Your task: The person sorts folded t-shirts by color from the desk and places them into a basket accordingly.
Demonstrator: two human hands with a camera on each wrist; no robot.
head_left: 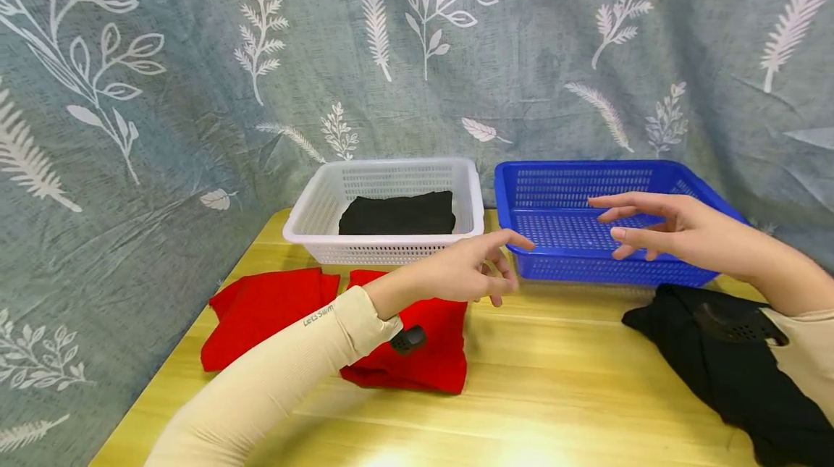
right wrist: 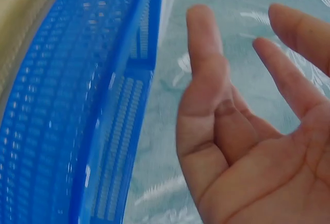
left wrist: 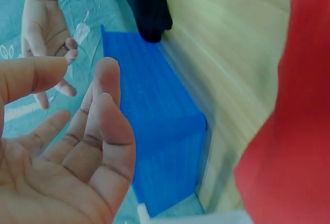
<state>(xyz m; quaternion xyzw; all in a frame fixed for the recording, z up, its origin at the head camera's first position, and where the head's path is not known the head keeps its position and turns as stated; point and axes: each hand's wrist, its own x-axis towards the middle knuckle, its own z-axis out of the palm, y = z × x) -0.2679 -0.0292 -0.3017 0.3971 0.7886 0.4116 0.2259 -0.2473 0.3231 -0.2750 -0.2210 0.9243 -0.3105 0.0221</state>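
Observation:
In the head view my left hand (head_left: 465, 268) hovers over the table between the two baskets, fingers loosely bent and holding nothing. My right hand (head_left: 684, 228) is above the blue basket (head_left: 606, 268), its fingers spread and nothing in them. No cloth lies in the blue basket. The white basket (head_left: 384, 253) to its left has a folded black cloth (head_left: 397, 215) inside. A folded red cloth (head_left: 270, 311) lies at the left of the table, and a second red cloth (head_left: 430, 351) lies partly under my left forearm. Black cloth (head_left: 704, 358) lies beneath my right wrist.
A wooden table (head_left: 541, 373) carries everything. Behind it hangs a grey-green curtain (head_left: 541, 40) with white leaf prints, which also runs down the left side. Both baskets stand side by side along the table's back edge.

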